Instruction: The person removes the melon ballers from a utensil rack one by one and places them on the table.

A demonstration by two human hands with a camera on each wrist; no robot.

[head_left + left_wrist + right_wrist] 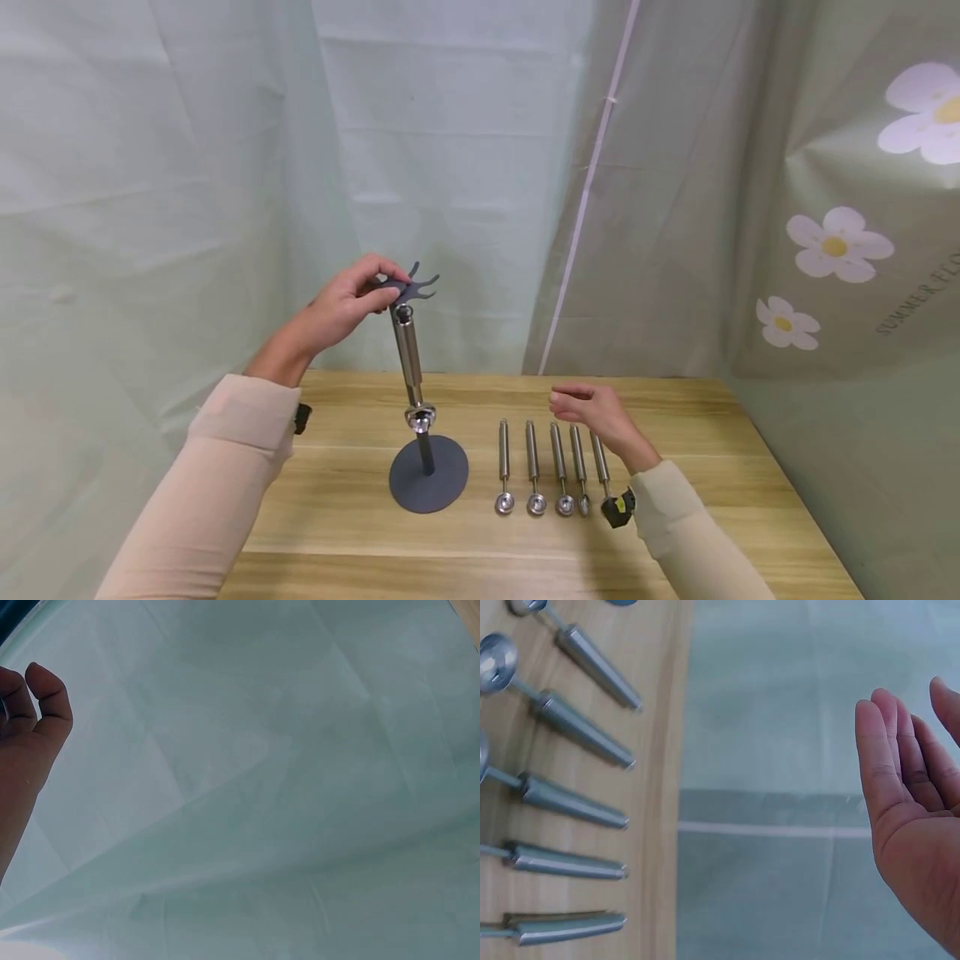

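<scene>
Your left hand is raised above the wooden table, fingers and thumb curled to pinch the dark slotted top of the rack, whose round grey base stands on the tabletop. One steel scoop hangs from that top, handle up, its bowl just above the base. Your right hand hovers empty over the far ends of five more steel scoops, fingers relaxed and lightly bent, touching none of them. The five lie side by side just right of the base, bowls toward you. In the right wrist view the palm is open, with the scoop handles to its left. Pale green cloth hangs behind, with white flowers on the right
</scene>
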